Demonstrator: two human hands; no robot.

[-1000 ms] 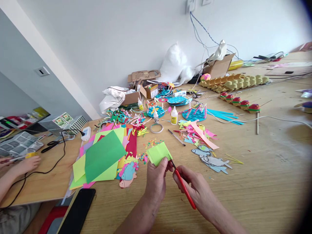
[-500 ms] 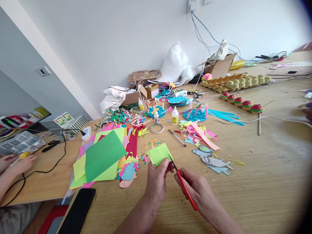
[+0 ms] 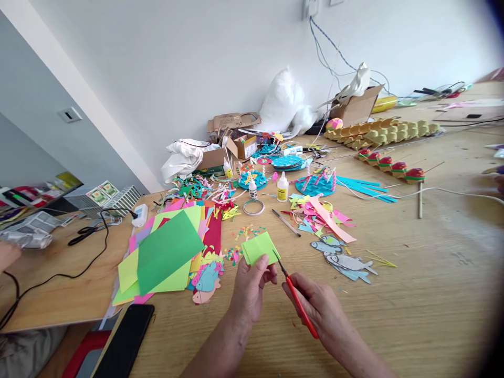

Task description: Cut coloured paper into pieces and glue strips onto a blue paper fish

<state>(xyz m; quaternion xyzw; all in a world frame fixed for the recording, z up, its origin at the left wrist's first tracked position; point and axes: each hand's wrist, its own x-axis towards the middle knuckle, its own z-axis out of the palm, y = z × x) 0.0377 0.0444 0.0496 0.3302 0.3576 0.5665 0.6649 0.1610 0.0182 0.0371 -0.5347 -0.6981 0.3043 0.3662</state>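
Between its thumb and fingers, my left hand pinches a folded piece of light green paper. My right hand is closed round the handles of red scissors. The scissor blades meet the paper at its right edge. To the left lie a stack of coloured sheets with a dark green sheet on top, and paper fish. Grey and blue paper fish lie to the right, below a heap of coloured scraps.
Behind the paper stand a glue bottle and a tape roll, with a pen nearby. Egg cartons lie at the back right. A black phone rests at the lower left. Another person's hand shows at the far left.
The green paper has shifted slightly right in my left hand, whose fingers have moved a little. At the far left, the other person's hands have moved, and the yellow-tipped tool is out of view.
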